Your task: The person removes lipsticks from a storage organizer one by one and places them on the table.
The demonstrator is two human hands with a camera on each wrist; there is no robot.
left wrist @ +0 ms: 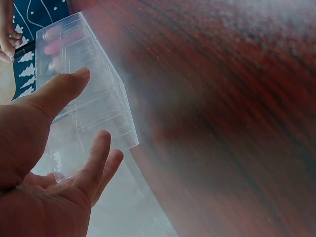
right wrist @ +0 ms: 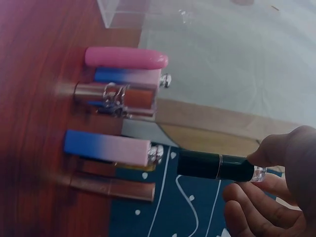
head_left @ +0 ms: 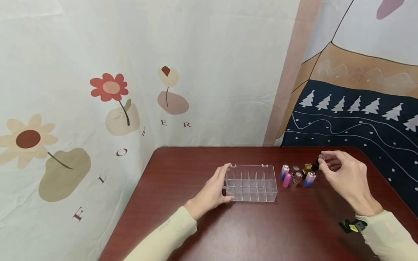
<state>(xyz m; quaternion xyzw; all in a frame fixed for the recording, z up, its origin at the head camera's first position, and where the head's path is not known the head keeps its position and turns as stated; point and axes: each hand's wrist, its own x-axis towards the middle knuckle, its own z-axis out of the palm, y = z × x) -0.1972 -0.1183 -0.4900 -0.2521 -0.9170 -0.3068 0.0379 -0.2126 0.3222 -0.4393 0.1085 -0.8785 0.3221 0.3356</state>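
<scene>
My left hand (head_left: 210, 188) holds the left end of a clear plastic divided box (head_left: 251, 197), thumb at its front corner and fingertips at its back corner. In the left wrist view the thumb lies over the box (left wrist: 94, 106). Between thumb and fingertips my right hand (head_left: 347, 177) pinches a black lipstick tube (right wrist: 200, 165) by its clear end, above the table. Beside it stand a bright pink tube (right wrist: 126, 58), two blue-to-pink lipsticks (right wrist: 108, 147), a brownish tube with a silver band (right wrist: 138, 98), a rose-brown tube (right wrist: 113, 190) and a gold-capped one (head_left: 307, 168).
The dark red wooden table (head_left: 183, 170) has its back edge against a pale curtain (head_left: 212, 72) printed with flowers. Behind the right side hangs a navy cloth (head_left: 359, 123) with white trees. The box's clear lid (head_left: 251, 172) stands raised on its back hinges.
</scene>
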